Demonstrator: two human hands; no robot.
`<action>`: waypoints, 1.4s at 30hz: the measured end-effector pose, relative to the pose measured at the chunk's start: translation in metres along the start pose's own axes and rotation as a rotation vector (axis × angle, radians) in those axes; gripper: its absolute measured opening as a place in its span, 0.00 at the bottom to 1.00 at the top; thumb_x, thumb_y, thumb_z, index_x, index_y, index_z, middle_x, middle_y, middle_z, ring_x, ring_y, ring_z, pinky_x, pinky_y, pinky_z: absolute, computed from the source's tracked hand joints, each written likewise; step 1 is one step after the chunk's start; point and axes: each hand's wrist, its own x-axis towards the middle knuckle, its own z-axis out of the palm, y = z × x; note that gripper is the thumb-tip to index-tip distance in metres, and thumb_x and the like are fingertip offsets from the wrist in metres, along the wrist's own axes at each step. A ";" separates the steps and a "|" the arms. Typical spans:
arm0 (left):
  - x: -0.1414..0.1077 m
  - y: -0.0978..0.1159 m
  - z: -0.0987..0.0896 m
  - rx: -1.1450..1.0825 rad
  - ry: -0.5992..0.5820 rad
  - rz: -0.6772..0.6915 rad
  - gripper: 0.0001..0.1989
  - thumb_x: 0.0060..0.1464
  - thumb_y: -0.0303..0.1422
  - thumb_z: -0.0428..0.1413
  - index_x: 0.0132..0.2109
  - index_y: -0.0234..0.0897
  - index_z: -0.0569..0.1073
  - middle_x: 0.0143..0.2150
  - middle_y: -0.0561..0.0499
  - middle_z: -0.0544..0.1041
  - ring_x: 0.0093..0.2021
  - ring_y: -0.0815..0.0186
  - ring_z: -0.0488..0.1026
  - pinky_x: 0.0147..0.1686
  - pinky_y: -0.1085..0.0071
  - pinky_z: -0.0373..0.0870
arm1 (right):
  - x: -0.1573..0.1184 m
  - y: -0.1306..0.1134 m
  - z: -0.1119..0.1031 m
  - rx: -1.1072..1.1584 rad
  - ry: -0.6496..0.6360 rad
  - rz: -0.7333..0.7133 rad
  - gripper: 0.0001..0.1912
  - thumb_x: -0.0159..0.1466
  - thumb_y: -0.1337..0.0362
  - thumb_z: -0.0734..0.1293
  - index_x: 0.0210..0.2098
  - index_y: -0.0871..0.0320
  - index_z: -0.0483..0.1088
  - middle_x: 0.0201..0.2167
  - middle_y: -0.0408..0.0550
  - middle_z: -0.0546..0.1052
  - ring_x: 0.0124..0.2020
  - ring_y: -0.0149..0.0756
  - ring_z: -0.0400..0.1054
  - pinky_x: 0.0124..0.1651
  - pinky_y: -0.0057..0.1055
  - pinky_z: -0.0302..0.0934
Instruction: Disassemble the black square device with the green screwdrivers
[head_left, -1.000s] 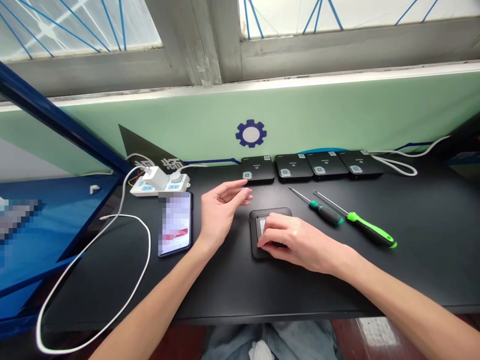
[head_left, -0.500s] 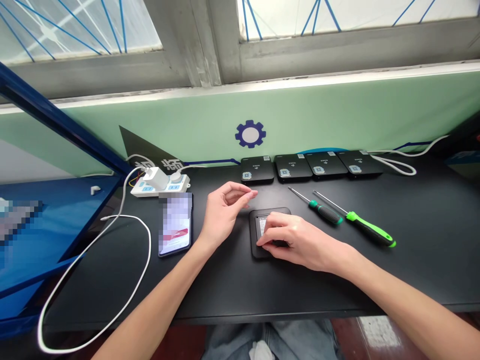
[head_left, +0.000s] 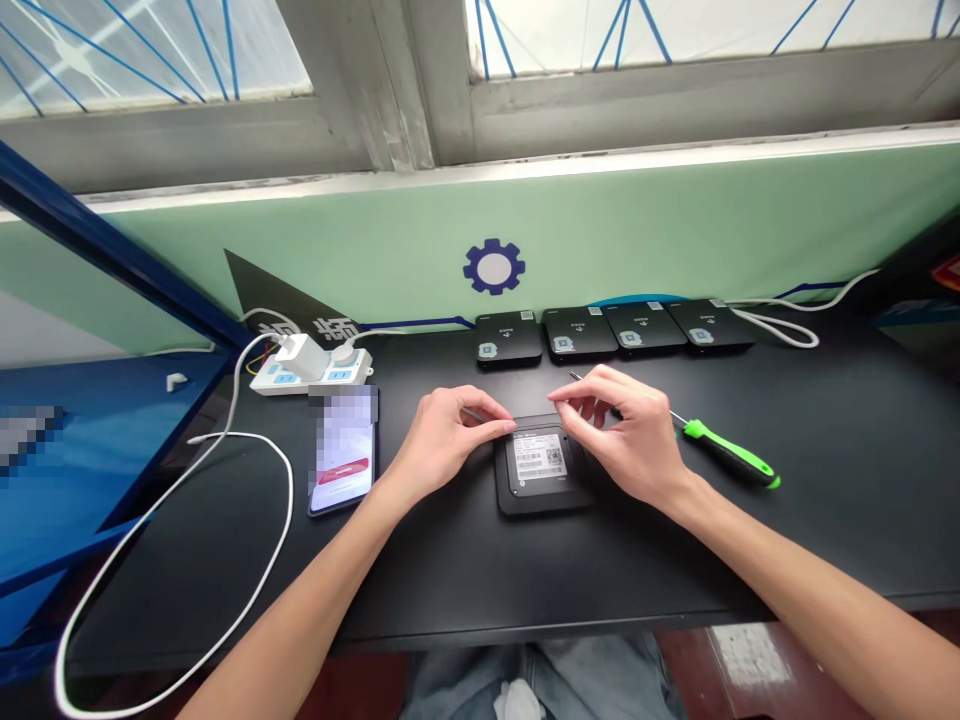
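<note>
1. Black plastic device lies flat on a black desk, its barcode-and-QR sticker facing up. It sits between both hands, well apart from a row of four similar black units.
2. Left hand is curled, fingertips at the device's upper left corner. A thin metal rod shows beside its fingers; whether they grip it, I cannot tell.
3. Right hand is arched above the device's upper right corner, half open. I cannot tell whether it holds anything.
4. Pressed at that edge, the rod could slip and scratch the sticker or casing if its angle is off.
5. Nothing visibly braces the device, so sideways force could slide it.
6. A green-handled screwdriver lies just right of the right hand, and a dark-handled screwdriver lies beneath it; a careless sweep could knock either.
</note>
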 end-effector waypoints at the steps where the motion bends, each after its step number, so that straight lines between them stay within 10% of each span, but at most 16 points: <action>1: 0.000 -0.001 0.001 -0.003 -0.005 0.000 0.10 0.57 0.45 0.75 0.36 0.45 0.92 0.39 0.47 0.90 0.35 0.57 0.83 0.36 0.65 0.78 | 0.000 0.000 0.000 -0.011 0.021 0.006 0.07 0.73 0.67 0.72 0.42 0.53 0.85 0.31 0.44 0.80 0.29 0.32 0.72 0.33 0.32 0.69; 27: -0.011 0.013 0.000 0.242 -0.069 0.155 0.07 0.68 0.27 0.69 0.40 0.43 0.90 0.45 0.51 0.88 0.44 0.60 0.84 0.46 0.64 0.76 | -0.002 -0.002 0.003 -0.068 0.062 -0.056 0.07 0.72 0.70 0.71 0.41 0.53 0.83 0.29 0.42 0.79 0.28 0.32 0.70 0.31 0.31 0.66; 35: -0.011 0.012 -0.010 0.180 -0.114 0.092 0.06 0.70 0.36 0.68 0.48 0.45 0.92 0.53 0.50 0.89 0.48 0.57 0.86 0.49 0.63 0.80 | -0.004 0.003 0.002 -0.086 0.004 -0.013 0.07 0.73 0.69 0.71 0.42 0.54 0.82 0.31 0.42 0.79 0.31 0.33 0.72 0.34 0.32 0.67; 39: -0.014 0.013 -0.019 0.305 -0.112 0.022 0.28 0.63 0.51 0.73 0.64 0.45 0.86 0.55 0.46 0.85 0.49 0.51 0.84 0.49 0.57 0.81 | -0.001 0.008 -0.005 -0.090 -0.176 0.026 0.10 0.75 0.66 0.71 0.54 0.54 0.81 0.43 0.49 0.82 0.43 0.38 0.78 0.39 0.34 0.72; 42: -0.021 0.013 -0.021 0.380 -0.278 0.054 0.61 0.40 0.53 0.84 0.78 0.49 0.72 0.67 0.42 0.77 0.62 0.41 0.80 0.61 0.47 0.81 | 0.001 0.011 -0.014 -0.055 -0.421 -0.018 0.41 0.67 0.51 0.82 0.75 0.49 0.71 0.63 0.55 0.78 0.63 0.48 0.76 0.59 0.43 0.78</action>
